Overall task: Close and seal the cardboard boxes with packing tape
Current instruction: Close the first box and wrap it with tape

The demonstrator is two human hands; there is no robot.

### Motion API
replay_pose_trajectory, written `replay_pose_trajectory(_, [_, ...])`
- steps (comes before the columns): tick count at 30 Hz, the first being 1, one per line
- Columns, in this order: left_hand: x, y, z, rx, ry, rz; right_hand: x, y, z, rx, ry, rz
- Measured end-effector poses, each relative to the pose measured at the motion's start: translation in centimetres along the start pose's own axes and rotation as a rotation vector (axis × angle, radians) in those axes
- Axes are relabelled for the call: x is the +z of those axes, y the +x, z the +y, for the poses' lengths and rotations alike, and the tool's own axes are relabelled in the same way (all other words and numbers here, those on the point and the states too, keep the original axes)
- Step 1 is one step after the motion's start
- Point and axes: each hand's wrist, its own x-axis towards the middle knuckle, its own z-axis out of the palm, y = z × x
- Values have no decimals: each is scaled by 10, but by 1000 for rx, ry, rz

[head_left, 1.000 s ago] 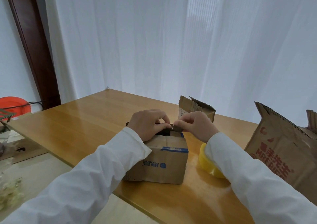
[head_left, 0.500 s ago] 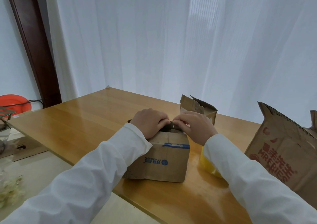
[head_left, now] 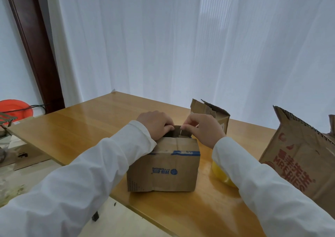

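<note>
- While both hands were on top of the small cardboard box (head_left: 163,167), the left hand (head_left: 155,125) was curled, with its fingers closed on the left top flap (head_left: 175,130) at the middle of the box.
- The right hand (head_left: 204,129) pinched the right top flap (head_left: 185,133) between thumb and fingers, so the two flaps stood close together with only a thin slit between them.
- Both flaps were still a little raised and were not flat on the box.
- The box stood upright on the wooden table (head_left: 87,126), near the front edge, with a strip of blue tape (head_left: 185,152) and a blue printed logo on the side facing the person.
- Both arms were in white sleeves (head_left: 94,178) that reached over the table edge.
- Something yellow (head_left: 222,175) lay on the table just beside the box on its right, partly hidden by the right sleeve; I could not tell what it was.
- A second small box (head_left: 210,114) with open, torn flaps stood behind the right hand.
- A bigger open box (head_left: 299,157) with red letters was at the right edge of the table.
- White curtains (head_left: 181,46) hung behind the table, and a red round object (head_left: 16,108) was at the far left.
</note>
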Motion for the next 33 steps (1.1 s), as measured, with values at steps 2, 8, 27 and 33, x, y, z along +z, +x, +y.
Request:
replay_pose_trajectory(2, [0,-1,2,-2,55,43,-1,3,-1,7,-37,-19])
replay_pose_trajectory(8, [-10,4,-14,-159,-82,29,-6,5,-14,116,104,29])
replay_pose_trajectory(27, [19,2,-31,-215,-696,-263,-20,-7,1,239,275,-325])
replay_pose_trajectory(33, [57,9,-19,-127,-514,-255,-33,-37,68,594,96,-202])
